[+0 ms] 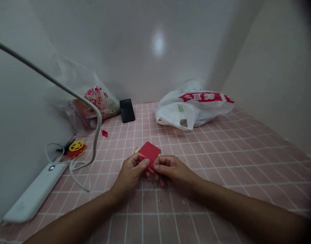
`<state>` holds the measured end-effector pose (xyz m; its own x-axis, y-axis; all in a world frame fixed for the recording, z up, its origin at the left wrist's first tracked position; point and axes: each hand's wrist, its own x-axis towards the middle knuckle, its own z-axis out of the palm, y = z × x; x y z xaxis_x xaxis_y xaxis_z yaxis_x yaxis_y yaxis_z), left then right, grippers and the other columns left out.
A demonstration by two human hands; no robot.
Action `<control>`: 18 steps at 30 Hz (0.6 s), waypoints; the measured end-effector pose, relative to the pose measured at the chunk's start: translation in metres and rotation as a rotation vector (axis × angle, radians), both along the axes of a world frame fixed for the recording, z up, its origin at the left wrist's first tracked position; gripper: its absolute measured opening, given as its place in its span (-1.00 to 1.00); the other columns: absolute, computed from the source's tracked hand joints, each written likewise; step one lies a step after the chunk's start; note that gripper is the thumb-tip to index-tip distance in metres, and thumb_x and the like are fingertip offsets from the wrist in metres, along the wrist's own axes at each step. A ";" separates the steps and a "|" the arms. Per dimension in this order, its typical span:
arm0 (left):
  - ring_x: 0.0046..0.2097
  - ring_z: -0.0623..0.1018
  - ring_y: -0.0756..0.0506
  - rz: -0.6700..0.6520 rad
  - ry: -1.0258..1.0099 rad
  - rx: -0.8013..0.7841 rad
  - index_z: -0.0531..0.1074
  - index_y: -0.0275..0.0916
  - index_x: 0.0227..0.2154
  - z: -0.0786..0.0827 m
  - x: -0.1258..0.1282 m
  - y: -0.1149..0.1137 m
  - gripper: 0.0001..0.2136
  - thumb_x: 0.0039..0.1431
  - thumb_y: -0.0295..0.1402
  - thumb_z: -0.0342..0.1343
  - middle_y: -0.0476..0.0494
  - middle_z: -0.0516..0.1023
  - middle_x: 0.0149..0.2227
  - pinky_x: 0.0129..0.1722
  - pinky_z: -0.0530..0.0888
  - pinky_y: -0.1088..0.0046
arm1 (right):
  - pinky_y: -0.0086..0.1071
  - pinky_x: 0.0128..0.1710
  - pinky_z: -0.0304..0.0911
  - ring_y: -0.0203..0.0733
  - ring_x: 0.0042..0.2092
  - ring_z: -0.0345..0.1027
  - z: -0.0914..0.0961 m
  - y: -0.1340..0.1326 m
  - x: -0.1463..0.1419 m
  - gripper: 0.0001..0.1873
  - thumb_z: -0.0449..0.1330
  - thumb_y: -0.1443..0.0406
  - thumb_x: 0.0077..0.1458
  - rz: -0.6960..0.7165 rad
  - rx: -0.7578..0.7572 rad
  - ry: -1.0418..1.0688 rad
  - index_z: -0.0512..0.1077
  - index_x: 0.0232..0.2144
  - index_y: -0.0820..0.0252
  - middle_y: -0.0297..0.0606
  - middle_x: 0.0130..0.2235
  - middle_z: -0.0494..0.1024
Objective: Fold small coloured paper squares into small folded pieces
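Observation:
Both of my hands pinch a piece of folded red paper (144,158) close above the tiled-pattern surface. My left hand (131,171) is closed, its thumb pressed on the paper's left part. On the right side my right hand (172,168) grips the lower edge between thumb and forefinger, the other fingers curled beneath. A flat red square sheet (150,149) lies just beyond the fingertips, with bits of other coloured paper (137,149) peeking out from under it. The fingers partly hide where the folded piece and the sheet meet.
A white power strip (36,191) and a pale cable (96,135) are at left, near yellow and red paper cut-outs (76,146). A red scrap (104,133), a black phone (127,110) and two plastic bags, left (99,101) and right (175,110), are farther back.

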<state>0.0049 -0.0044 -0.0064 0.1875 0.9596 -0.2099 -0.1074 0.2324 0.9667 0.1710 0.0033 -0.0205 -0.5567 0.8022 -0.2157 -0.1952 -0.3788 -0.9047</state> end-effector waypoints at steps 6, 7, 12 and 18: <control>-0.52 0.42 0.03 -0.111 0.022 -0.024 0.43 -0.32 -0.41 0.003 -0.001 -0.001 -0.76 0.06 -0.21 0.24 -0.04 0.49 -0.54 -0.48 0.33 0.53 | -0.52 -0.64 0.05 -0.44 -0.64 0.20 0.003 0.000 -0.002 -0.68 0.28 0.11 -0.03 -0.045 -0.018 -0.023 0.32 -0.54 0.22 -0.38 -0.59 0.42; -0.53 0.41 0.04 -0.106 0.031 -0.018 0.43 -0.32 -0.43 0.003 -0.001 -0.001 -0.76 0.05 -0.22 0.24 -0.03 0.48 -0.56 -0.49 0.32 0.53 | -0.52 -0.64 0.06 -0.43 -0.64 0.21 0.003 0.000 -0.001 -0.68 0.28 0.11 -0.03 -0.042 -0.015 -0.020 0.32 -0.54 0.22 -0.38 -0.58 0.43; -0.54 0.39 0.05 -0.092 0.036 -0.013 0.42 -0.31 -0.46 0.001 -0.001 -0.001 -0.78 0.08 -0.23 0.22 -0.03 0.48 -0.57 -0.49 0.30 0.54 | -0.51 -0.64 0.07 -0.43 -0.65 0.22 0.003 -0.001 0.000 -0.72 0.28 0.14 -0.04 -0.017 -0.012 0.001 0.34 -0.53 0.23 -0.37 -0.57 0.45; -0.55 0.38 0.04 -0.089 0.014 -0.043 0.42 -0.31 -0.44 0.002 0.000 -0.002 -0.77 0.08 -0.21 0.21 -0.03 0.47 -0.57 -0.51 0.30 0.54 | -0.50 -0.64 0.06 -0.42 -0.64 0.23 0.003 0.000 0.000 -0.76 0.27 0.18 -0.05 -0.011 -0.022 -0.004 0.34 -0.53 0.22 -0.38 -0.57 0.45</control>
